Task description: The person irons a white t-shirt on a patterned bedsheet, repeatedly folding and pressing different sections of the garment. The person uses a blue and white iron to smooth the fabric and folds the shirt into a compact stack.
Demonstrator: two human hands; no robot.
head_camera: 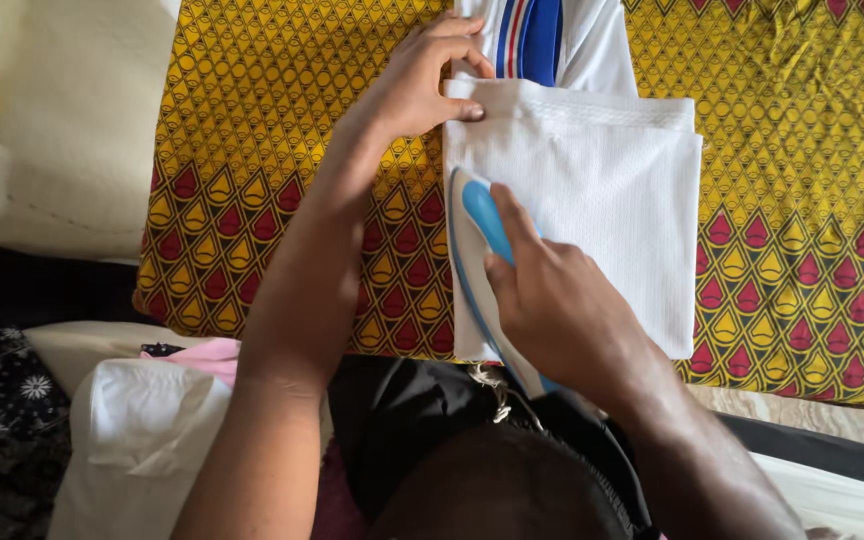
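While the right hand [552, 300] wraps firmly round the handle of the blue and white clothes iron [477, 250], its soleplate sits on the left edge of the folded white textured cloth [602, 210]. That cloth lies on the yellow and red diamond-patterned fabric [282, 150] spread as a pressing surface. Up top, the left hand [417, 80] pins the cloth's upper left corner, fingers curled over the folded hem, holding nothing but pressing flat. Risk number one: those fingertips lie near the iron's nose, so a push forward could catch them. Risk two: lingering in one spot might scorch the weave, though I can't tell whether the iron is hot. A white garment with blue and red stripes [537, 35] peeks out beyond, just touching the fold.
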